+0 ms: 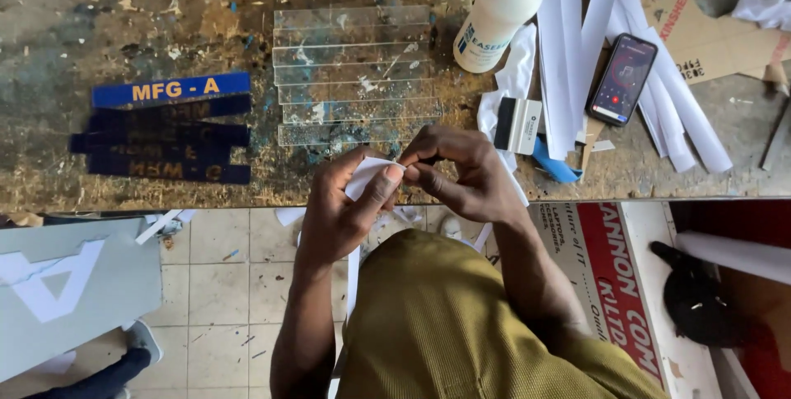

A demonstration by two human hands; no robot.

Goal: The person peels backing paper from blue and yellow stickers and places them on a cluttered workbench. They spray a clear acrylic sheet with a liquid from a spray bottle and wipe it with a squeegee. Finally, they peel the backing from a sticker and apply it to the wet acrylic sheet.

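- Olive-green cloth [445,325] on the person's lap sits closest to the lens, filling the 6 o'clock part of the view.
- Just above it, both hands meet at the counter [124,37] edge, near the centre of the view.
- Left hand [342,210]: thumb and forefinger are pressed together on a white paper strip [367,175], which hangs down past the wrist.
- Right hand [461,172]: fingers curled, tips pinching the same strip at its upper end; something small and dark shows between them, possibly a tool, too hidden to tell.
- Clear acrylic bars [356,74] lie in a row at 12 o'clock from the hands.
- Dark blue nameplates [165,131] with yellow lettering are stacked at 9 o'clock, well apart from the hands.
- At 1 o'clock stands a white squeeze bottle [494,20] with a blue cap.
- At 2 o'clock lie loose white paper strips [568,61], a phone [622,78] with its screen lit, and a small squeegee [519,125] just beside the right hand.
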